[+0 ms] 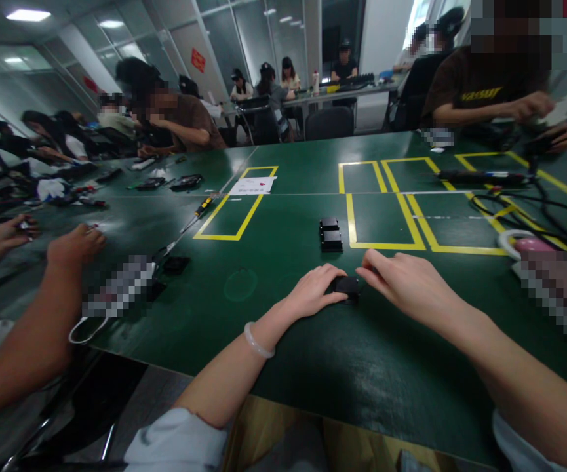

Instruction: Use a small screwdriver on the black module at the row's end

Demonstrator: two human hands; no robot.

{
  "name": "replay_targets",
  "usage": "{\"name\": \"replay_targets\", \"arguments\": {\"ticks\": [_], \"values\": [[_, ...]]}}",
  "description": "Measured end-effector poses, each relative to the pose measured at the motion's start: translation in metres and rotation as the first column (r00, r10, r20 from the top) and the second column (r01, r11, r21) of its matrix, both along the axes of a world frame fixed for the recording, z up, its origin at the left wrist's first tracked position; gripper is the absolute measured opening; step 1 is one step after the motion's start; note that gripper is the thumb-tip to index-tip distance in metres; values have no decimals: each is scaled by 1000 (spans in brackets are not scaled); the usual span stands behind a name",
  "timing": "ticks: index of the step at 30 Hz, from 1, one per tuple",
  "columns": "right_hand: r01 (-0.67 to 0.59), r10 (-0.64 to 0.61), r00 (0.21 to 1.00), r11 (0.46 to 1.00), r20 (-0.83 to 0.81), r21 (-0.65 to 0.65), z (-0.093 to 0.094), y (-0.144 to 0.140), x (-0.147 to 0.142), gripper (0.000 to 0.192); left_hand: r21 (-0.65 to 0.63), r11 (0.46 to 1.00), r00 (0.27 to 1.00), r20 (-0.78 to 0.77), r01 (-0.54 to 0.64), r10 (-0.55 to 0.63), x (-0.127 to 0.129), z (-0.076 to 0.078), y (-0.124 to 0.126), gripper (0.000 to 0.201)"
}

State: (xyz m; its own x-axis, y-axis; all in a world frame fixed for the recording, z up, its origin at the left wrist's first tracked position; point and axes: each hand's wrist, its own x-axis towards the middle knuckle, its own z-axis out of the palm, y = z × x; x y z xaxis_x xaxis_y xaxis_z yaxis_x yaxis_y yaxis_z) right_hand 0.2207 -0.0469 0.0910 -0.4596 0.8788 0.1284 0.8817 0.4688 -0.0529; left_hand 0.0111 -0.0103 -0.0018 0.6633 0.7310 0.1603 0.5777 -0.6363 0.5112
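A small black block (348,286) lies on the green table (273,328) in front of me. My left hand (314,292) rests over its left side, fingers curled onto it. My right hand (404,278) reaches in from the right, its fingertips just touching the block's upper right edge. A little farther out, two similar black blocks (331,235) sit stacked one behind the other, beside a yellow taped rectangle (380,219).
A co-worker's arms (42,308) lean on the table at the left, near a face mask (86,328) and a screwdriver (199,213). Black cables (524,206) and a pink-and-white object (524,246) lie at the right. More people sit around the tables behind.
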Motion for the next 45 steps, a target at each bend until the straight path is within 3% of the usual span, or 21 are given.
{"name": "replay_targets", "arguments": {"ticks": [10, 19, 30, 39, 45], "values": [[-114, 103, 987, 990, -124, -82, -1, 0, 6, 16, 2, 1000, 1000, 3, 3, -3, 1, 1, 0, 35], [-25, 24, 998, 1000, -50, -5, -2, 1, 3, 29, 1, 1000, 1000, 10, -5, 5, 1, -1, 0, 39], [-105, 94, 986, 991, -141, -77, 0, -1, 7, 15, 11, 1000, 1000, 0, -9, 9, 1, -1, -1, 36], [-21, 20, 999, 999, -32, -34, -2, 1, 5, 26, 19, 1000, 1000, -14, -9, 9, 0, -2, 0, 39], [-44, 40, 995, 998, -92, -39, -5, 1, 7, 15, 36, 999, 1000, -14, 0, 1, 0, -2, 0, 38]]}}
